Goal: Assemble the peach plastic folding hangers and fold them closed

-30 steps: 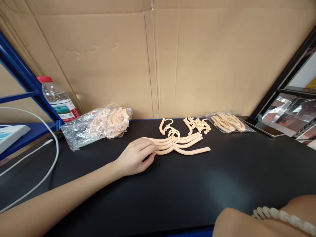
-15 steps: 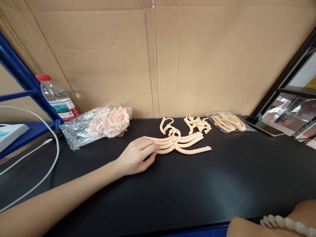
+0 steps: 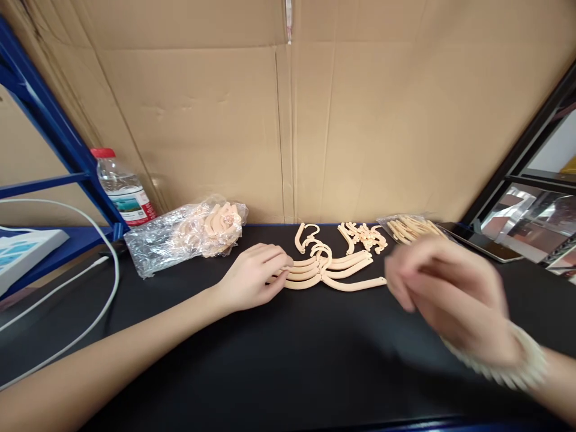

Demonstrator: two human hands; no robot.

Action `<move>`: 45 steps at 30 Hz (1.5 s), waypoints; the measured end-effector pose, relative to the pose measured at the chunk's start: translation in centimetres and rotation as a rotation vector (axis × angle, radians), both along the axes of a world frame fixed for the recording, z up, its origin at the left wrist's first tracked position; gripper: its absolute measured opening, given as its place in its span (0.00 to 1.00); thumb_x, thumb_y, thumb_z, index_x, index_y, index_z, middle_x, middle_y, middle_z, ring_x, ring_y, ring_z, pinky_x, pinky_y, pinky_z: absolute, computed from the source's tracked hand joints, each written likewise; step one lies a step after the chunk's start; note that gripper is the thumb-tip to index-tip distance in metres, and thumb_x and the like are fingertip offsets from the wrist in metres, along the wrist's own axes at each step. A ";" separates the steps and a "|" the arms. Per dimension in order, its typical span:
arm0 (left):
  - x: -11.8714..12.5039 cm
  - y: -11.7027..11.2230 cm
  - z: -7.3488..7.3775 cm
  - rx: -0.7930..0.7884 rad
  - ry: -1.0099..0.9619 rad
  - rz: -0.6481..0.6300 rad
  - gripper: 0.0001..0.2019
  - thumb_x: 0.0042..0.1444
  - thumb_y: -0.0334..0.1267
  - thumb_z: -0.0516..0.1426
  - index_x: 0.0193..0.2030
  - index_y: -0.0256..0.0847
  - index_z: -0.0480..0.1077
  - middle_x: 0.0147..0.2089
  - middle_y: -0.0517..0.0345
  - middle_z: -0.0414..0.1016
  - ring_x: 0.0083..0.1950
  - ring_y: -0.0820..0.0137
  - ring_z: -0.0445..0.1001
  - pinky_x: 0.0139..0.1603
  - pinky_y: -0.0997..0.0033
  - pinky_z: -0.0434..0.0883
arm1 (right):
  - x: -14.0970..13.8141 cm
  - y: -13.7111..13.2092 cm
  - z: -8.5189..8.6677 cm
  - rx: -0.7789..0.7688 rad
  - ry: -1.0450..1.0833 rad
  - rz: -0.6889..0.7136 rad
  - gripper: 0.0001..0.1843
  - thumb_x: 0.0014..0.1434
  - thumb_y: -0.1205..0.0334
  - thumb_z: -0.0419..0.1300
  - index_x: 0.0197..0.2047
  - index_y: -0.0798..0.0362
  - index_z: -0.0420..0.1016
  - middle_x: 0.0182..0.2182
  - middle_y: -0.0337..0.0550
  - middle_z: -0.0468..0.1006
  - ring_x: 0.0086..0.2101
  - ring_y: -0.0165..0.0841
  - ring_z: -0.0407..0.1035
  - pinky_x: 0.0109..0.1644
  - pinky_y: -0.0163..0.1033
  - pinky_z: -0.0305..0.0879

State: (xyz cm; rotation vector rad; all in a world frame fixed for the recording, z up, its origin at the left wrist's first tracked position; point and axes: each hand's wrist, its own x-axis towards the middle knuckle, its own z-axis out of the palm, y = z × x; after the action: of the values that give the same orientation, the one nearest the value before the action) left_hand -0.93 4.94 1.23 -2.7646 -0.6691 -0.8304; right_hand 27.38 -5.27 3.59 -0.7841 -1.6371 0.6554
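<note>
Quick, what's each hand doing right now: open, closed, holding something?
Left hand: partly curled, touching pale-peach, curved, plastic-looking hanger pieces; whether it grips them can't be told.
Right hand: curled but blurred; whether it holds anything can't be told.

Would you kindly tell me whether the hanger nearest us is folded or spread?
Spread: the nearest hanger has one curved half reaching left and the other right.

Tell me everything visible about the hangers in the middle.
The hangers are smooth, pale peach and plastic-looking. Several lie overlapped on the black tabletop, curved arms spreading left and right from central joints, curved hooks on the far side. The front right arm angles away from those behind it. The left hand covers and touches the left ends; the blurred right hand is near the front right tip, contact unclear.
</note>
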 end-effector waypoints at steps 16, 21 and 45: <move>6.7 9.8 1.8 -0.498 0.326 0.682 0.15 0.64 0.41 0.57 0.54 0.38 0.68 0.54 0.49 0.72 0.49 0.62 0.75 0.48 0.56 0.75 | -3.1 21.2 -1.1 0.236 -1.518 -0.152 0.10 0.66 0.64 0.59 0.49 0.55 0.74 0.46 0.46 0.76 0.44 0.37 0.73 0.46 0.46 0.71; 7.3 10.1 1.6 -0.524 0.371 0.743 0.15 0.64 0.41 0.57 0.55 0.38 0.68 0.55 0.49 0.71 0.50 0.62 0.74 0.49 0.55 0.74 | -3.6 21.4 -2.2 0.247 -1.560 -0.168 0.11 0.66 0.59 0.59 0.49 0.56 0.73 0.47 0.46 0.75 0.44 0.37 0.72 0.48 0.48 0.72; 3.5 7.6 4.1 -0.601 0.083 0.620 0.13 0.60 0.36 0.59 0.50 0.37 0.72 0.47 0.51 0.76 0.47 0.62 0.76 0.50 0.59 0.73 | 0.5 8.8 0.8 0.165 -0.569 -0.316 0.08 0.61 0.62 0.53 0.39 0.53 0.71 0.24 0.39 0.76 0.25 0.32 0.72 0.34 0.37 0.70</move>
State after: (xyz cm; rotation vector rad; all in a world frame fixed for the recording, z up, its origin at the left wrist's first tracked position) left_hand 2.55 12.55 5.29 -2.7240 -1.8800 -0.4138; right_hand 27.91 3.53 4.40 -1.1447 -1.9815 0.0646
